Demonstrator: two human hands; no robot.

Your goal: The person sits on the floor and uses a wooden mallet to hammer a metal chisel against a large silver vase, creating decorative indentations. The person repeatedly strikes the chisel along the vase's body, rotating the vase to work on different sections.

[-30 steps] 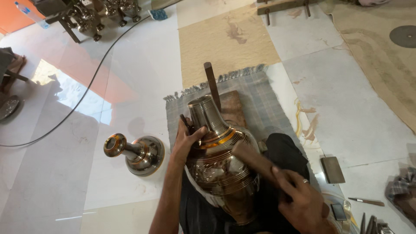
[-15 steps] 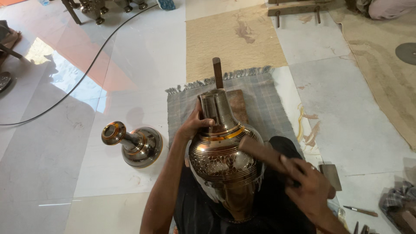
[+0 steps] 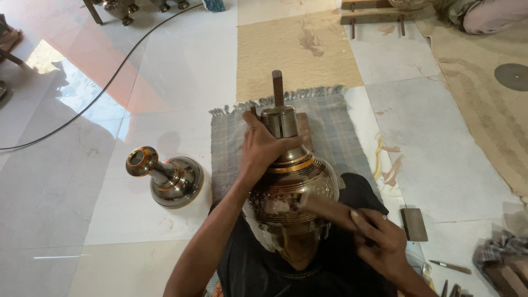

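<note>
Left hand (image 3: 263,147) slid up, now wrapped around vase (image 3: 291,187) neck; right hand (image 3: 379,245) fisted on blurred mallet (image 3: 330,210) touching vase belly.

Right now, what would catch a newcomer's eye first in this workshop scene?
The big shiny metal pot in the middle, resting in the person's lap over a grey mat. The left hand grips its neck while the right hand holds a wooden tool against its side. A smaller metal vase stands on the floor tiles, left of it.

Dark bronze vase (image 3: 294,190) with gold band and engraved rings; grey checked mat (image 3: 330,126); white tiles (image 3: 187,71).
</note>
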